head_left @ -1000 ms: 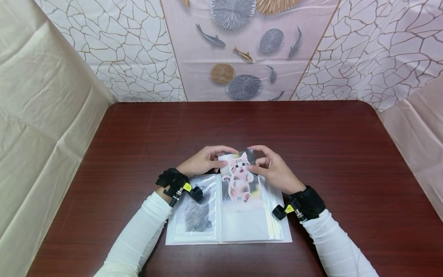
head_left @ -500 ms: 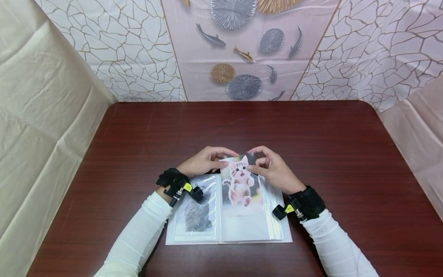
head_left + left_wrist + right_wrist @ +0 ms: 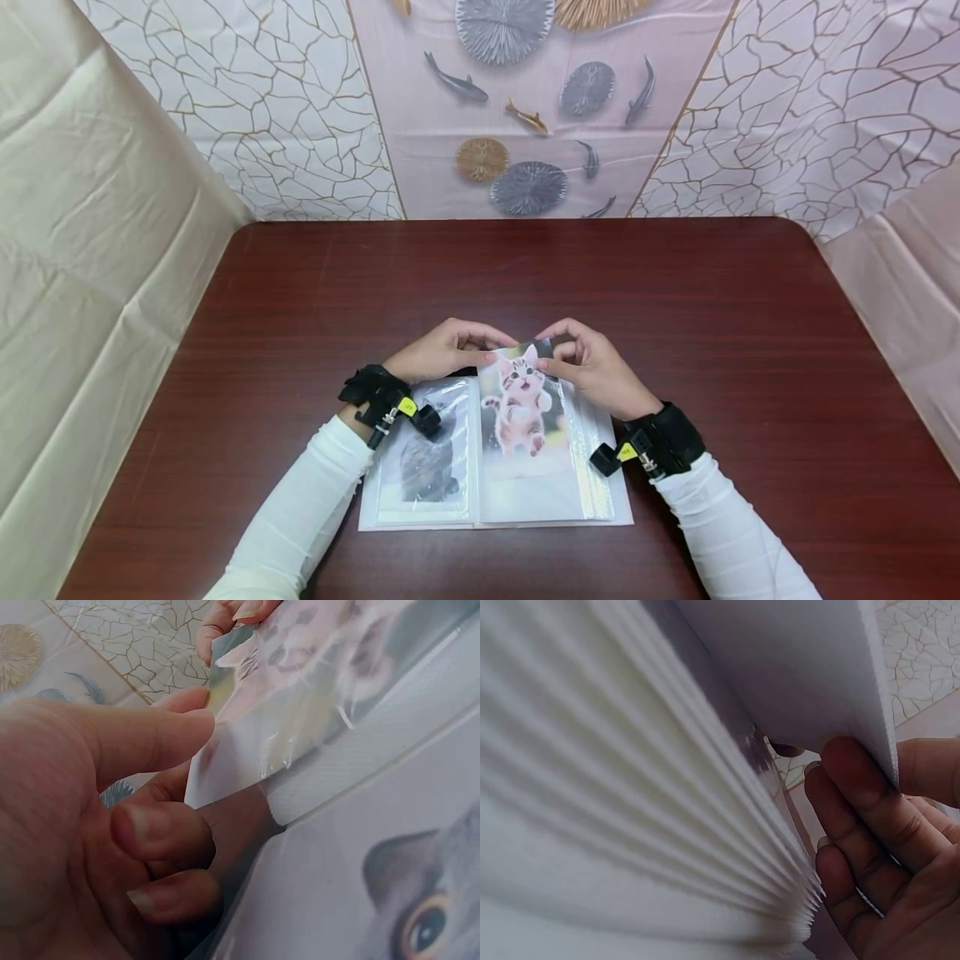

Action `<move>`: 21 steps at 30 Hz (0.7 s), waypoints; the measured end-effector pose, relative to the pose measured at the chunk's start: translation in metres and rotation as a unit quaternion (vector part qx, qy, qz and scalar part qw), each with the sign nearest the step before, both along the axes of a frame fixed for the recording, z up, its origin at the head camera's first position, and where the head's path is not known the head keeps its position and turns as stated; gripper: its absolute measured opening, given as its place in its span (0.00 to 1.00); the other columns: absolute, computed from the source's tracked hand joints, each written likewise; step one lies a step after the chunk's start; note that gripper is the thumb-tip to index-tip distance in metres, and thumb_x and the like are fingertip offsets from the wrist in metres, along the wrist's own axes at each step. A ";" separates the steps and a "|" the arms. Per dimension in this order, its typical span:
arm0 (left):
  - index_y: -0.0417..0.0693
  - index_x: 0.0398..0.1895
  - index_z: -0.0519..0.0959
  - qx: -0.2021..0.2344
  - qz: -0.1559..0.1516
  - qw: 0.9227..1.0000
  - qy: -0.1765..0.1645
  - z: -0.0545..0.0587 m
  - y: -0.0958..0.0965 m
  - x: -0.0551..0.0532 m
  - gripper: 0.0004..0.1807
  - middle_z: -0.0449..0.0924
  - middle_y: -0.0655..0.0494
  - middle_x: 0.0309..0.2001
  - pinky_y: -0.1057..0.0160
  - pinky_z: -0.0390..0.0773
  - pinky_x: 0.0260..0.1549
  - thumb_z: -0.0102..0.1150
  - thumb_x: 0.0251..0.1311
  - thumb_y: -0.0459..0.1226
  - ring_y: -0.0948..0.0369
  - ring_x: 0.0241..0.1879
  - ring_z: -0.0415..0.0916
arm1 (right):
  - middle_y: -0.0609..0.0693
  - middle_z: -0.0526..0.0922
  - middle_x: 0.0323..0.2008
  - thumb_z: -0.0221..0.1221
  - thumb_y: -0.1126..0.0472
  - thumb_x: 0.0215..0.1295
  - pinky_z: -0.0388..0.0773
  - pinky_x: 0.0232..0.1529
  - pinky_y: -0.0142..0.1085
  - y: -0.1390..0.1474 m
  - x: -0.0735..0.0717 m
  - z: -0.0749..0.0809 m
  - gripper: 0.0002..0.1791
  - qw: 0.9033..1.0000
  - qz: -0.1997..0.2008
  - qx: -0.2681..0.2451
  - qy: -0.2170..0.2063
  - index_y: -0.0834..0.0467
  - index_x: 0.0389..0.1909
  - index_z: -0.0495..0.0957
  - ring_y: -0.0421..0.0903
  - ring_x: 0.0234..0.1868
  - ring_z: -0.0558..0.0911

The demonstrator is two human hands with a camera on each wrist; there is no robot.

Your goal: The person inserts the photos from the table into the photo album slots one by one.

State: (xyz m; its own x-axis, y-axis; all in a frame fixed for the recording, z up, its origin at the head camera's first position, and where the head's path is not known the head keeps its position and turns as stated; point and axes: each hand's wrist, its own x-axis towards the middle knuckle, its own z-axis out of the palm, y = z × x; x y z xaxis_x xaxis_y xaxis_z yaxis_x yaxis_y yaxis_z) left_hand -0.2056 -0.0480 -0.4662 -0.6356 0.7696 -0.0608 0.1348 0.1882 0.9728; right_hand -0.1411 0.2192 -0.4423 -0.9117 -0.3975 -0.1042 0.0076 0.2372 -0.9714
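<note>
A photo album (image 3: 528,502) lies spread on the table. On its right page a photo of a pink-and-white kitten (image 3: 519,404) sits mostly within a clear sleeve, its top edge sticking out above. My left hand (image 3: 450,348) pinches the photo's upper left corner between thumb and fingers, as the left wrist view also shows. At the upper right corner my right hand (image 3: 596,373) pinches the photo. In the right wrist view its fingers (image 3: 866,784) hold a pale sheet beside the fanned page edges (image 3: 667,817). A grey cat picture (image 3: 429,467) fills the left page's sleeve.
The dark red wooden table (image 3: 480,267) extends around the album on all sides. Behind it hangs a patterned cloth (image 3: 525,108), with a cream drape (image 3: 112,233) at the left and a pale one (image 3: 900,308) at the right.
The kitten photo has slid down a little, deeper into the right page's sleeve. Both hands have come down slightly with it; the album has stayed in place.
</note>
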 end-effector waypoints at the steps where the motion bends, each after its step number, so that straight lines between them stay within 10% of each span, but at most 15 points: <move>1: 0.44 0.62 0.80 0.001 -0.001 1.000 -0.001 0.000 0.000 0.000 0.17 0.83 0.49 0.59 0.64 0.81 0.45 0.57 0.72 0.33 0.61 0.48 0.83 | 0.50 0.81 0.24 0.61 0.66 0.71 0.68 0.40 0.31 0.000 0.000 0.000 0.18 1.000 0.000 0.000 0.000 0.61 0.59 0.70 0.42 0.30 0.75; 21: 0.51 0.56 0.85 -0.019 -0.009 0.999 0.038 0.005 0.002 0.002 0.14 0.85 0.56 0.52 0.66 0.73 0.39 0.60 0.71 0.35 0.61 0.44 0.77 | 0.50 0.84 0.29 0.61 0.64 0.71 0.68 0.41 0.32 0.001 0.001 -0.002 0.11 1.000 0.002 0.004 0.013 0.62 0.51 0.74 0.41 0.33 0.76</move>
State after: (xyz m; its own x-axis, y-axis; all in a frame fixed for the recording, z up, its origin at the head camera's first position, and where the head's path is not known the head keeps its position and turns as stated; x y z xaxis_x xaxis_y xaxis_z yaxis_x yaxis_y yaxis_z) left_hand -0.2032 -0.0460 -0.4612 -0.6258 0.7789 -0.0423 0.2107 0.2209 0.9523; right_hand -0.1406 0.2206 -0.4443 -0.9123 -0.4009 -0.0830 -0.0196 0.2453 -0.9692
